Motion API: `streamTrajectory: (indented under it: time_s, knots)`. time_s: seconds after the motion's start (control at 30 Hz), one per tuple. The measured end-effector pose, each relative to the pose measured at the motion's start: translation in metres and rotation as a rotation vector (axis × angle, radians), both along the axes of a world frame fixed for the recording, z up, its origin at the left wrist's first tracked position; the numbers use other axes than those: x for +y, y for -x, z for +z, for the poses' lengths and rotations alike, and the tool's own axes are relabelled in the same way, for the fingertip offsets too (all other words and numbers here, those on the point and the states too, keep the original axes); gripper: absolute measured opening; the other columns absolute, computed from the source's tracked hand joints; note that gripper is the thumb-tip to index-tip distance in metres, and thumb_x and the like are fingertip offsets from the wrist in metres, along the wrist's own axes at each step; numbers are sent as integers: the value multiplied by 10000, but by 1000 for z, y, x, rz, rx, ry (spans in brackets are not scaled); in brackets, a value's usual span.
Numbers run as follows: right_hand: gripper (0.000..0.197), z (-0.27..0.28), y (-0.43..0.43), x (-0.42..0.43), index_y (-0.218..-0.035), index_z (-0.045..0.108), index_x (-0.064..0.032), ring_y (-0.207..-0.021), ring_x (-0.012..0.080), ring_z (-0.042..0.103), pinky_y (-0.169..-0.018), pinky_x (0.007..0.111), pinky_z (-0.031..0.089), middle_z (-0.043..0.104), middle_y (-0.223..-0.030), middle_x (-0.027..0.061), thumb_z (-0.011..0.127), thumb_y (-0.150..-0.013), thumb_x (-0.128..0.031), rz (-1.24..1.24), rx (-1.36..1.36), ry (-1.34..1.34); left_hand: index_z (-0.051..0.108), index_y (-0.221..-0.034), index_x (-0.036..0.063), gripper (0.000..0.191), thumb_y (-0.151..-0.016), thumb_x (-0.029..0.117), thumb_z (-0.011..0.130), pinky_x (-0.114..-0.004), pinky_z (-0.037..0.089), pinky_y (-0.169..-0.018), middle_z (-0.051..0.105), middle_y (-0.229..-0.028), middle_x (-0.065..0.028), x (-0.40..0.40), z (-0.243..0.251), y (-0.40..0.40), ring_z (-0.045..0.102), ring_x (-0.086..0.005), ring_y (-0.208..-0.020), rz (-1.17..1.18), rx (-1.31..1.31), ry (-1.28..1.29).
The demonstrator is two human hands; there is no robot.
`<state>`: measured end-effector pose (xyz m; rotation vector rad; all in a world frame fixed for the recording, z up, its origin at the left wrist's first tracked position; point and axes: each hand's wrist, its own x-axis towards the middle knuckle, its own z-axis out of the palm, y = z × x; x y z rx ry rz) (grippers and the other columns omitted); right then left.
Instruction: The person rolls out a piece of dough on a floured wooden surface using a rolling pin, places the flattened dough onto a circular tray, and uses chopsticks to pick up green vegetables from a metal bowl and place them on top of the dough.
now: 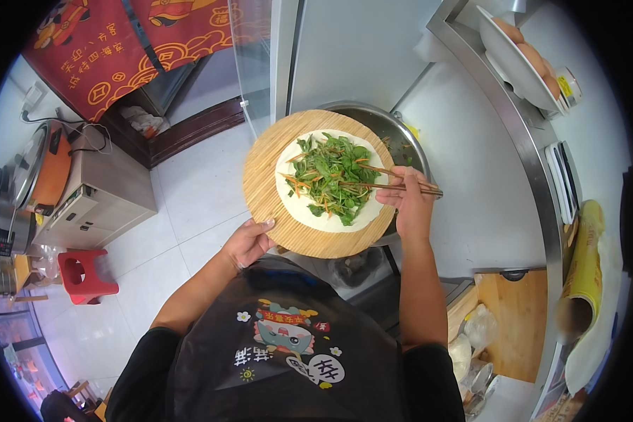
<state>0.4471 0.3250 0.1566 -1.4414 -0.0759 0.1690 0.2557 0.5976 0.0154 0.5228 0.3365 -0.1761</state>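
Observation:
My left hand grips the lower left rim of a round slatted board, thumb on top. On the board lies a thin round sheet of pale dough. Chopped leafy greens with orange carrot shreds are heaped over the middle of it. In my right hand is a pair of wooden chopsticks, their tips touching the greens from the right. Behind the board, partly hidden by it, sits a steel basin with bits of greens inside.
A red plastic stool stands on the tiled floor at left, near a cabinet bearing an orange electric pan. On the right, a steel shelf edge runs below a bowl of eggs and a yellow roll of film. A wooden board lies lower right.

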Motion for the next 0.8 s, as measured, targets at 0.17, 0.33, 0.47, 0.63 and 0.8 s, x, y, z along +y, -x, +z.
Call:
streamTrajectory:
  time_s: [0.17,0.33,0.47,0.63,0.8]
  knots:
    - [326,10,7,-41,-1121,645,66,-666,254,717,-600,360,647,605,-898,97,539,-1051,-234,-71,-18,-23,446,-1472,14,487,-1017,82,608,-430,496,-1135,582,-1445,-130,3,-8,-1,599,-260,-1312,11,-11,-7]
    - [352,-2,-3,-59,-1115,641,60,-681,257,720,-606,372,641,638,-900,104,540,-1059,-273,-143,35,-148,439,-1481,11,505,-1015,91,617,-419,501,-1129,587,-1442,-133,-4,-4,-5,606,-261,-1304,-13,-33,2]
    - [318,-2,7,-43,-1066,638,43,-674,247,719,-606,378,640,676,-874,140,545,-1056,-262,-130,19,-125,437,-1480,8,508,-1014,97,618,-419,501,-1130,588,-1439,-131,-6,-3,-4,607,-260,-1303,-8,-16,-6]
    - [313,10,10,-60,-1053,633,39,-667,250,725,-603,370,641,685,-861,146,542,-1059,-261,-113,-8,-8,420,-1490,11,515,-1016,89,608,-419,491,-1141,568,-1456,-131,-10,-3,-6,589,-252,-1324,13,9,-1]
    - [296,3,-5,-98,-1095,628,26,-676,253,728,-601,381,646,644,-846,104,548,-1053,-256,-144,30,-201,417,-1493,11,522,-1016,94,611,-421,488,-1145,563,-1461,-133,-18,-3,-7,588,-259,-1324,31,1,9]
